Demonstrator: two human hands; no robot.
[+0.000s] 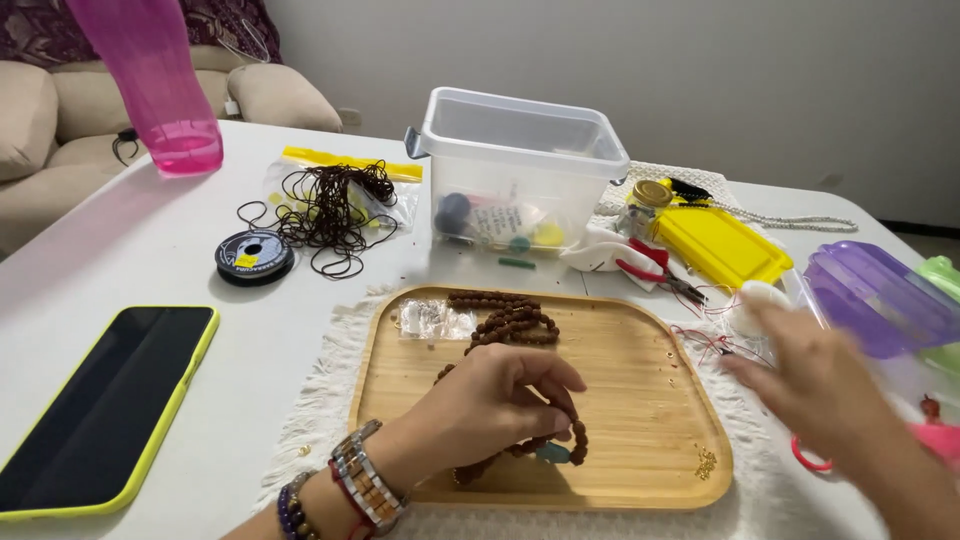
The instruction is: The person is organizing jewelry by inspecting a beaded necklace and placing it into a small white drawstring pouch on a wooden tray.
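Note:
My left hand (490, 405) rests over a wooden tray (640, 400) and pinches a strand of brown beads (575, 440) that carries a small teal bead. More brown beads (510, 320) lie coiled at the tray's far side beside a small clear bag (432, 320). Blurred by motion, my right hand (815, 385) hovers past the tray's right edge near thin red thread (705, 340); whether it holds anything cannot be seen. Tiny gold beads (706, 462) sit in the tray's near right corner.
A phone in a yellow case (100, 405) lies at the left. Behind it are a wire spool (254, 255), tangled dark cord (335, 205) and a pink bottle (165, 90). A clear plastic box (520, 170), yellow lid (720, 245), red pliers (655, 265) and purple container (875, 295) stand behind and right.

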